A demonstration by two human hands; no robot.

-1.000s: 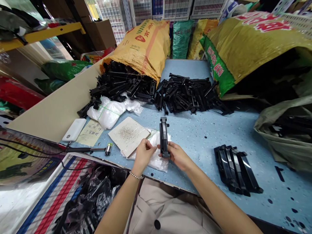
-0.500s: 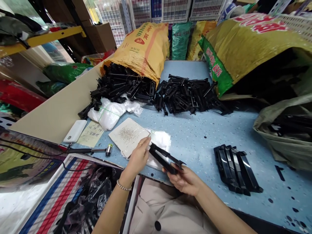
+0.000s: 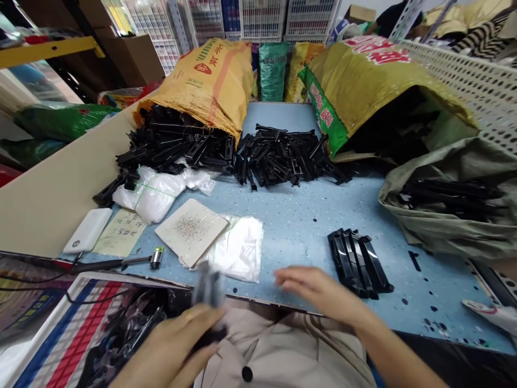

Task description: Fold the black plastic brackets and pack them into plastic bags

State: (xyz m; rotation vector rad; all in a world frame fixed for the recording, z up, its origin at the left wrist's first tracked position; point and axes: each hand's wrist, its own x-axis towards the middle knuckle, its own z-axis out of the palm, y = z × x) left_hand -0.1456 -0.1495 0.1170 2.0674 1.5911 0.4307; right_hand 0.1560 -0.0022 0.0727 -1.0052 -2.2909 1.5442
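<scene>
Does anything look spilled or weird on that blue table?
Yes: black parts lie heaped at the open mouth of the orange sack, as if spilled. The square board has brown specks across its middle, so it looks worn or dirty. One small black piece lies alone, apart from the tidy row.

A blue, speckled table (image 3: 291, 215), dotted with dark spots toward its near right, bears an orange sack (image 3: 205, 81) with black pieces (image 3: 169, 143) spilling from its mouth, a loose heap of black pieces (image 3: 280, 159) beside them, and at right a yellow-green sack (image 3: 355, 81) with a grey-green sack (image 3: 428, 229) in front. Along the near left lie a tied white plastic bundle (image 3: 153, 195), a white device (image 3: 89, 230), a handwritten note (image 3: 119, 234), a hammer (image 3: 135, 260), and a square board (image 3: 191, 229) overlapping flat plastic bags (image 3: 240, 248). Nearer the right, a row of black parts (image 3: 357, 264) lies side by side, a small black scrap (image 3: 414, 261) just beyond.
</scene>
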